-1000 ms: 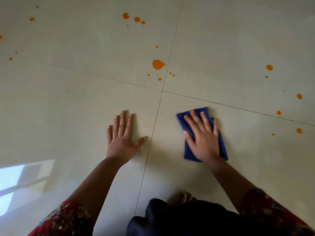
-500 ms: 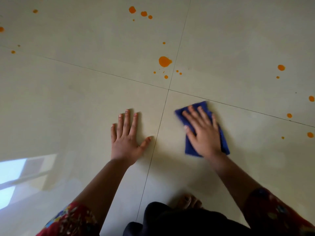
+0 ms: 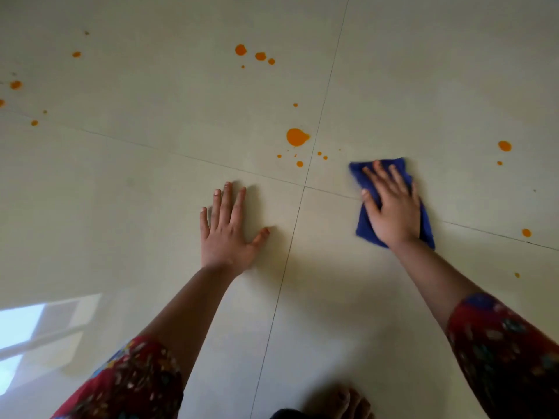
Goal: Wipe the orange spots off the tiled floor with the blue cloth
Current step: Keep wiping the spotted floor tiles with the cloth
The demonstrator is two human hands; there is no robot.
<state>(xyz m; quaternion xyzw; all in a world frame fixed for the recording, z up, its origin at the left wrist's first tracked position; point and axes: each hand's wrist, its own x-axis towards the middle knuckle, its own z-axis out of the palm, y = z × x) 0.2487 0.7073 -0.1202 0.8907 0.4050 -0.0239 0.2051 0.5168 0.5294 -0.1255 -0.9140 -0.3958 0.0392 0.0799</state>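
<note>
The tiled floor (image 3: 127, 207) is pale and glossy, with thin joint lines crossing near the middle. The left hand (image 3: 225, 234) lies flat on it, fingers spread, holding nothing. The right hand (image 3: 390, 207) presses flat on the blue cloth (image 3: 364, 228) – the cloth lies across a joint line. Orange spots remain; the biggest spot (image 3: 296, 137) is left of the cloth, apart from it.

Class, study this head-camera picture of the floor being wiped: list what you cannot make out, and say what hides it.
1. Floor under the blue cloth: covered by the cloth and the right hand, so any spots there are hidden.
2. Floor under the left hand: palm lies flat over it.
3. Orange spots at the left edge: cut off by the frame.
4. Bare foot: cut off by the bottom edge.
</note>
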